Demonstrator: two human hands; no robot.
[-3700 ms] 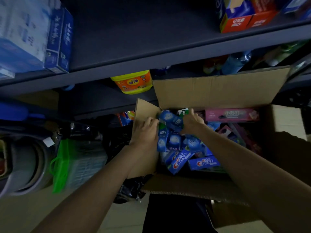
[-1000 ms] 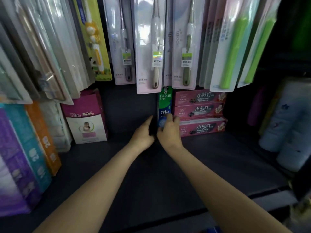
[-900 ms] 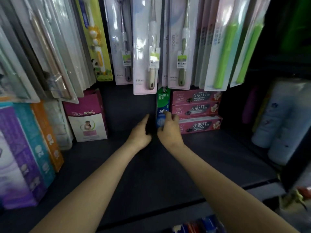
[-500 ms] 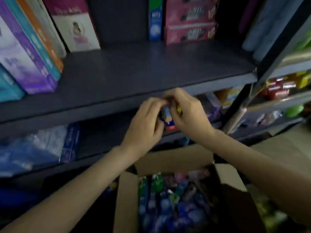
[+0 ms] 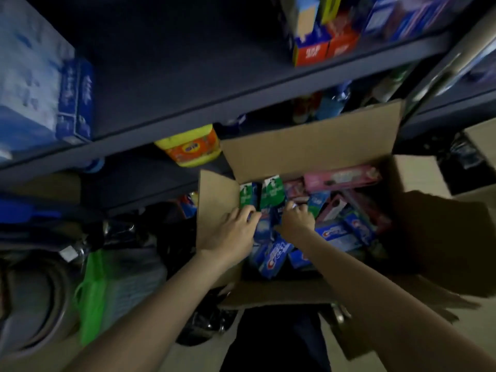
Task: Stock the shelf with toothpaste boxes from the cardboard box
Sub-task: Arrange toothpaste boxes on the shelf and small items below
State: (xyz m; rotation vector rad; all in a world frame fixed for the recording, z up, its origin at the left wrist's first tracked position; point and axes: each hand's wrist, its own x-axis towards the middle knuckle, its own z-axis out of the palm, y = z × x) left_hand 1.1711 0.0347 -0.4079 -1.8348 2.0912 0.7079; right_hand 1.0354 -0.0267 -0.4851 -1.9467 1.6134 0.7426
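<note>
Dim shelving is filling the space above and beyond both hands, a dark shelf [image 5: 188,84] running overhead with blue cartons to the upper left and red-and-blue cartons to the upper right; below it, directly under the hands, an open cardboard box [image 5: 308,146] is sitting on the floor, its flaps standing up. Toothpaste boxes [image 5: 276,253] are lying jumbled inside it, blue ones nearest the wrists, pink ones beyond the right hand, and two green-topped boxes [image 5: 272,193] standing upright just past the fingertips.

The left hand [image 5: 230,232] is reaching in at the box's left wall, fingers bent down among the blue packs; the right hand [image 5: 296,220] is curling over the packs just beside it; whether either is actually gripping a box I cannot tell, since the fingertips are sinking out of sight among the cartons.

Judging from this, the risk is a loose grab; pulling one pack from a tangled heap is likely dragging neighbours up with it, spilling them over the low near edge; the poor light is also making it easy to lift the wrong brand.
</note>
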